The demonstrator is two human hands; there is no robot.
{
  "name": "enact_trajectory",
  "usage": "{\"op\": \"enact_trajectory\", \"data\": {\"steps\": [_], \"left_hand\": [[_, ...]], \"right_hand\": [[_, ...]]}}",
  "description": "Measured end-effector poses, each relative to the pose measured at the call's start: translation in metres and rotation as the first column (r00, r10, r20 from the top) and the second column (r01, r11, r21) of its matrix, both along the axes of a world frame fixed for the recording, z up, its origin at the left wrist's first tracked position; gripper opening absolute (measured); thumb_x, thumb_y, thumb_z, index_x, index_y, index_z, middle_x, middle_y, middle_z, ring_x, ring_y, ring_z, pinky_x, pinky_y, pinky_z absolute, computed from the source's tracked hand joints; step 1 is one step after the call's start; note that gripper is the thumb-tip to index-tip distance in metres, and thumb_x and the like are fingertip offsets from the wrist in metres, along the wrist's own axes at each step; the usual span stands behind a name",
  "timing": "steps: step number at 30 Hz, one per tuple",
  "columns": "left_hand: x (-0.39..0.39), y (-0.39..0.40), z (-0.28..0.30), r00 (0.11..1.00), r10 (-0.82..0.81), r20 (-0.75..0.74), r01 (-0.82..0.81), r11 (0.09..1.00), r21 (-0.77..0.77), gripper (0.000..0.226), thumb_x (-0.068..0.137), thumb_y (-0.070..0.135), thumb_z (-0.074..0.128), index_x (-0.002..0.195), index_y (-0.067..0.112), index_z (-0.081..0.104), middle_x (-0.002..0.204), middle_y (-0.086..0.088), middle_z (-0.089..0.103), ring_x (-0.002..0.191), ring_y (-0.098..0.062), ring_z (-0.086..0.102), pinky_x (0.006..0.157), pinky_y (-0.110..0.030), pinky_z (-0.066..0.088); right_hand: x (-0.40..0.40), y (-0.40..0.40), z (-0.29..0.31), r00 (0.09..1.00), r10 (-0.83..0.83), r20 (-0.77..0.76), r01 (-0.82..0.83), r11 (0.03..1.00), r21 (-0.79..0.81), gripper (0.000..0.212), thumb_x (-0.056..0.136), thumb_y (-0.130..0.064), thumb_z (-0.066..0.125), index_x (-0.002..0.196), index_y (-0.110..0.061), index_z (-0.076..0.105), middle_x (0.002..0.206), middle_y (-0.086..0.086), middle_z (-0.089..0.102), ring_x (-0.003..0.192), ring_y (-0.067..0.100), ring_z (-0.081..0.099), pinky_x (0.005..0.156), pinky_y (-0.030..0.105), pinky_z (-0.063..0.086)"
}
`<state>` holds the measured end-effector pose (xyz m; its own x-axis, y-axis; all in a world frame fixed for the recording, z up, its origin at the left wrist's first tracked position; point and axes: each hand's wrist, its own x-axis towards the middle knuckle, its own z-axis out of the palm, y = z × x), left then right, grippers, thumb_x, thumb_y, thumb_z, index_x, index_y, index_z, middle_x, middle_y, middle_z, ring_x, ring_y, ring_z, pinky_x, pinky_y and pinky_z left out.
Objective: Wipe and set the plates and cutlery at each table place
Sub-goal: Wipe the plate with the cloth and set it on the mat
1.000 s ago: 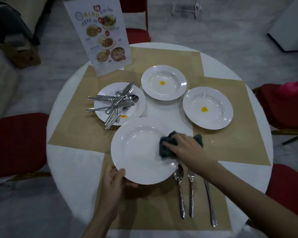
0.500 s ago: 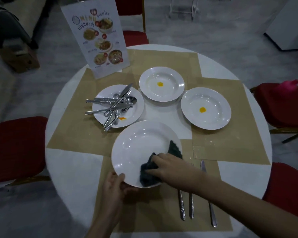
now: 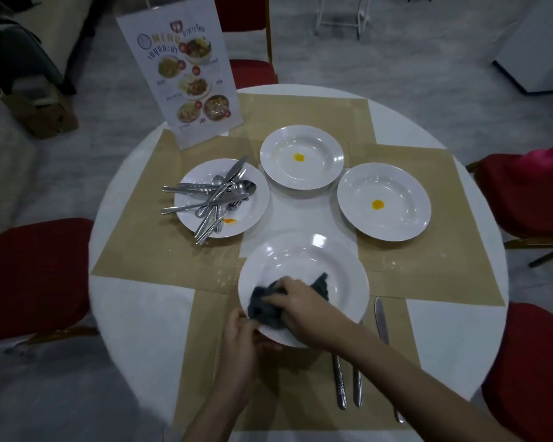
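Note:
A white plate [image 3: 304,260] rests at the near place on a tan placemat [image 3: 300,393]. My right hand [image 3: 300,309] presses a dark cloth [image 3: 264,309] onto the plate's near-left part. My left hand [image 3: 237,339] grips the plate's near-left rim. A spoon, a fork [image 3: 357,389] and a knife [image 3: 381,320] lie to the right of this plate, partly under my right forearm. Two plates with yellow spots [image 3: 301,157] [image 3: 383,202] sit further back. A third plate [image 3: 253,199] at the left holds a pile of cutlery [image 3: 214,196].
A standing menu card [image 3: 182,68] is at the back left of the round white table [image 3: 131,301]. Red chairs [image 3: 29,275] [image 3: 524,196] [image 3: 537,371] ring the table. A cardboard box [image 3: 42,113] lies on the floor at the far left.
My right hand has swept the cloth from the plate's right rim across to its near-left part. The left hand has kept its hold on the rim.

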<state>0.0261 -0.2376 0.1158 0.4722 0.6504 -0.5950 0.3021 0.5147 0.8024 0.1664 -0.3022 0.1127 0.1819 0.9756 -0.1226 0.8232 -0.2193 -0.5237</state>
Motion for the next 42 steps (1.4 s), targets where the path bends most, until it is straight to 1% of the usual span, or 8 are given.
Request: {"op": "enact_trajectory", "data": {"steps": [4,11,14,17,24,30,33,42], "left_hand": [[-0.019,0.015,0.002,0.996,0.079,-0.037,-0.08,0.997,-0.01,0.016,0.097,0.01,0.045,0.102,0.013,0.06,0.09,-0.011,0.071,0.066,-0.025,0.063,0.057,-0.036,0.05],[-0.016,0.005,0.012,0.984,-0.175,-0.035,0.177,0.981,0.074,0.015,0.1,0.011,0.041,0.106,0.012,0.055,0.074,-0.011,0.067,0.059,-0.03,0.062,0.057,-0.039,0.054],[-0.002,-0.008,0.011,0.959,-0.279,-0.057,0.283,0.955,0.087,0.011,0.098,0.016,0.045,0.103,0.013,0.055,0.081,-0.013,0.068,0.064,-0.031,0.065,0.064,-0.046,0.057],[0.006,-0.01,0.006,0.983,-0.183,-0.028,0.183,0.983,0.003,0.015,0.092,0.026,0.05,0.101,0.022,0.062,0.096,-0.009,0.07,0.089,-0.03,0.068,0.083,-0.055,0.055],[-0.033,0.02,-0.004,0.989,0.12,-0.092,-0.12,0.993,0.005,0.019,0.096,0.008,0.047,0.106,0.016,0.062,0.104,-0.008,0.069,0.094,-0.025,0.066,0.083,-0.045,0.055],[-0.041,0.0,0.001,0.992,-0.101,-0.081,0.108,0.99,0.086,0.017,0.098,0.006,0.045,0.105,0.014,0.059,0.085,-0.01,0.072,0.073,-0.029,0.069,0.067,-0.05,0.059],[-0.02,-0.016,0.008,0.98,-0.193,-0.038,0.196,0.977,0.085,0.014,0.099,0.009,0.046,0.105,0.012,0.057,0.083,-0.013,0.07,0.067,-0.031,0.069,0.068,-0.054,0.058],[-0.035,0.018,0.002,0.992,0.017,-0.125,0.003,0.987,0.162,0.016,0.098,0.016,0.049,0.101,0.027,0.06,0.1,-0.002,0.069,0.094,-0.026,0.067,0.082,-0.053,0.057]], "right_hand": [[0.028,-0.037,0.018,0.959,0.248,0.134,-0.246,0.969,-0.033,0.042,0.08,-0.013,0.07,0.121,-0.021,0.068,0.113,0.007,0.061,0.102,0.025,0.058,0.086,0.038,0.052],[0.086,-0.037,-0.013,0.939,-0.127,0.319,0.15,0.988,-0.048,0.045,0.092,-0.011,0.058,0.136,-0.023,0.054,0.122,0.011,0.049,0.112,0.032,0.048,0.093,0.038,0.043],[0.065,-0.007,-0.019,0.929,-0.218,0.298,0.21,0.976,0.06,0.012,0.096,-0.032,0.052,0.106,-0.035,0.059,0.118,0.008,0.053,0.111,0.025,0.052,0.099,0.041,0.043],[0.017,0.015,-0.021,0.991,-0.114,0.07,0.108,0.991,0.084,0.034,0.097,-0.015,0.048,0.129,-0.02,0.059,0.128,0.019,0.048,0.116,0.035,0.047,0.101,0.041,0.039],[0.018,-0.027,0.005,0.938,0.295,0.183,-0.299,0.954,-0.009,0.041,0.084,-0.016,0.069,0.125,-0.019,0.063,0.118,0.01,0.057,0.102,0.024,0.057,0.089,0.035,0.049],[0.06,-0.04,-0.029,0.889,-0.105,0.445,0.156,0.985,-0.079,0.08,0.057,-0.015,0.086,0.13,-0.013,0.052,0.116,0.012,0.047,0.098,0.032,0.05,0.08,0.043,0.051],[0.047,-0.017,-0.027,0.883,-0.295,0.366,0.33,0.943,-0.035,0.05,0.084,-0.01,0.065,0.131,-0.015,0.052,0.125,0.014,0.046,0.111,0.033,0.048,0.095,0.041,0.044],[0.022,-0.043,-0.005,0.944,0.281,0.173,-0.279,0.96,-0.039,0.04,0.091,-0.012,0.06,0.13,-0.021,0.061,0.127,0.008,0.049,0.112,0.022,0.049,0.099,0.029,0.04]]}}
